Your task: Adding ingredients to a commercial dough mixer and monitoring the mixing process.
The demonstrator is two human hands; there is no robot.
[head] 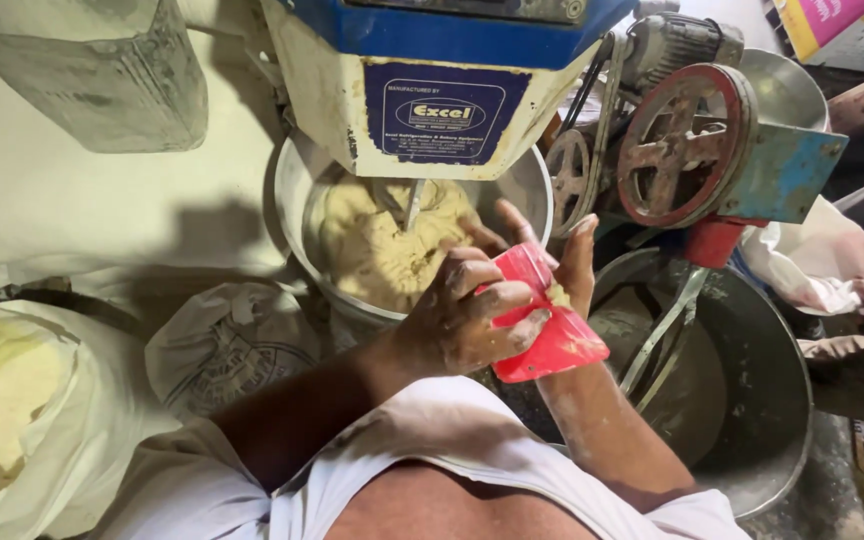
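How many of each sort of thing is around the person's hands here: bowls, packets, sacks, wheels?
Metal mixing bowls: 2, one with dough, one beside it
Red packets: 1, held by left hand and right hand
Sacks: 2
Red belt wheels: 1
Total: 6

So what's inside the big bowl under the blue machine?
The bowl holds pale yellow dough with a metal mixing rod stuck into it. The machine covers the bowl's back part.

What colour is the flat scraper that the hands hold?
The scraper is red, seen in the head view.
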